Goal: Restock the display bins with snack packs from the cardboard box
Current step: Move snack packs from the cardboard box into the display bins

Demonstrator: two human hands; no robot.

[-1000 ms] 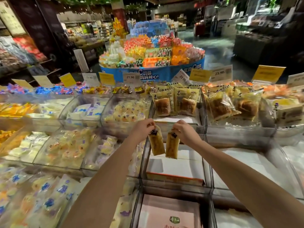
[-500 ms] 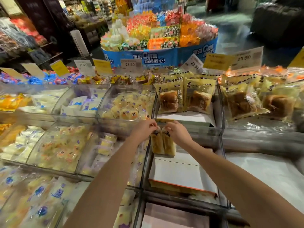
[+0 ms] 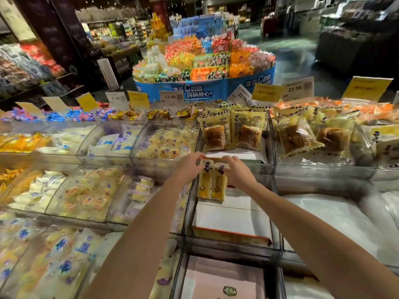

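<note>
Two slim yellow snack packs hang side by side over a clear display bin (image 3: pixel 274 212) in the middle row. My left hand (image 3: pixel 187 167) pinches the top of the left pack (image 3: pixel 205 184). My right hand (image 3: pixel 237 171) pinches the top of the right pack (image 3: pixel 219 186). The two packs touch each other and stand upright against the bin's back wall. A white sheet with an orange-edged card (image 3: pixel 231 236) lies on the bin floor. Two larger bread packs (image 3: pixel 232 131) stand in the bin behind. No cardboard box is in view.
Clear bins to the left hold white and yellow wrapped snacks (image 3: pixel 86 193). Bins to the right hold bread packs (image 3: pixel 302 134) and bare white liner (image 3: pixel 334 221). Yellow and white price tags (image 3: pixel 170 97) line the back. A round blue candy display (image 3: pixel 205 65) stands beyond.
Both hands brought the two packs together and carried them forward and down to the back wall of the middle bin. The camera view tilted and moved closer.
</note>
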